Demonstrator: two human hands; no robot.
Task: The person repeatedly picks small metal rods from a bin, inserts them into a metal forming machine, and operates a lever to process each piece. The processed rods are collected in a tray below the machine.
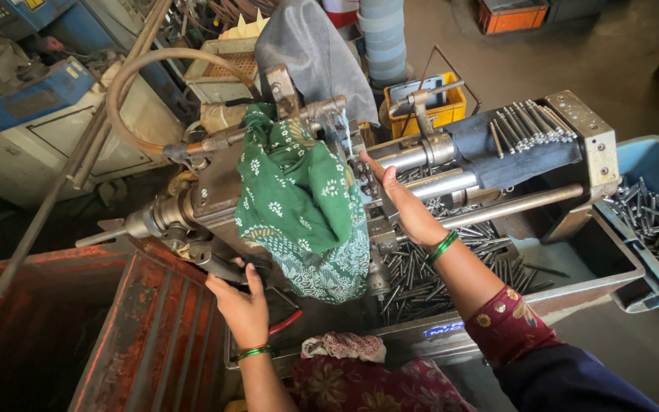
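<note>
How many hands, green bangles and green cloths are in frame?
Hands: 2, left hand on a machine lever, right hand at the machine's middle
Green bangles: 2, left wrist bangle, right wrist bangle
Green cloths: 1, green patterned cloth
Total: 5

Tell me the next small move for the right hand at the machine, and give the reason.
Probably ease the right hand back from the machine. Its fingers reach in beside the green cloth, close to the shiny rods, while the left hand grips a dark lever below. Whether the fingers hold a pin cannot be seen. Loose pins fill the tray underneath.
</note>
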